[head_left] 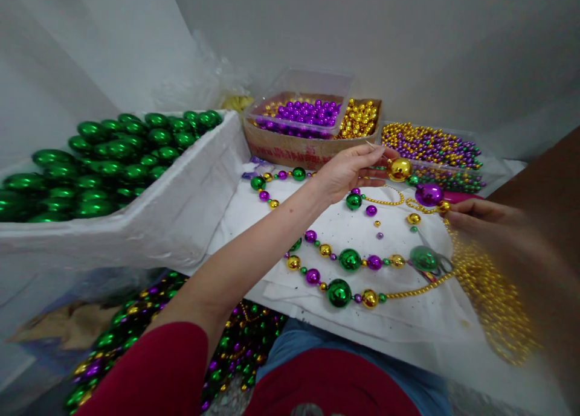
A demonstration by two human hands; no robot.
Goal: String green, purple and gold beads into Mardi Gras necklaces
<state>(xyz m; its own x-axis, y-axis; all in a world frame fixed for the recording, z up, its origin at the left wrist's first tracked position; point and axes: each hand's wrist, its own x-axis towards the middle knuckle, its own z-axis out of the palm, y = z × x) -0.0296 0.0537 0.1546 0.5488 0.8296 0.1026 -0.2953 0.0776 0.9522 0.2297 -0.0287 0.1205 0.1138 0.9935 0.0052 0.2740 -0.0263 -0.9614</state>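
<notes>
My left hand (pixel 353 168) pinches the end of a bead string; a thin pale tip, a needle or thread end, sticks out above the fingers. Beside those fingertips hangs a large gold bead (pixel 399 169), followed along the string by a small green bead (pixel 412 179) and a large purple bead (pixel 429 194). At the other end my right hand (pixel 475 215), partly blurred, closes its fingertips at a smaller gold bead (pixel 444 207). Below lies a bead necklace (pixel 339 293) of green, purple and gold beads. A gold bead chain (pixel 489 295) hangs beneath my right hand.
A white foam box (pixel 217 162) of large green beads stands left. Behind are a cardboard box (pixel 290 151), a clear tub (pixel 308 81) of purple beads and a tray (pixel 492 168) of small mixed beads. Scissors (pixel 437 274) and loose beads lie on the white cloth (pixel 290 310).
</notes>
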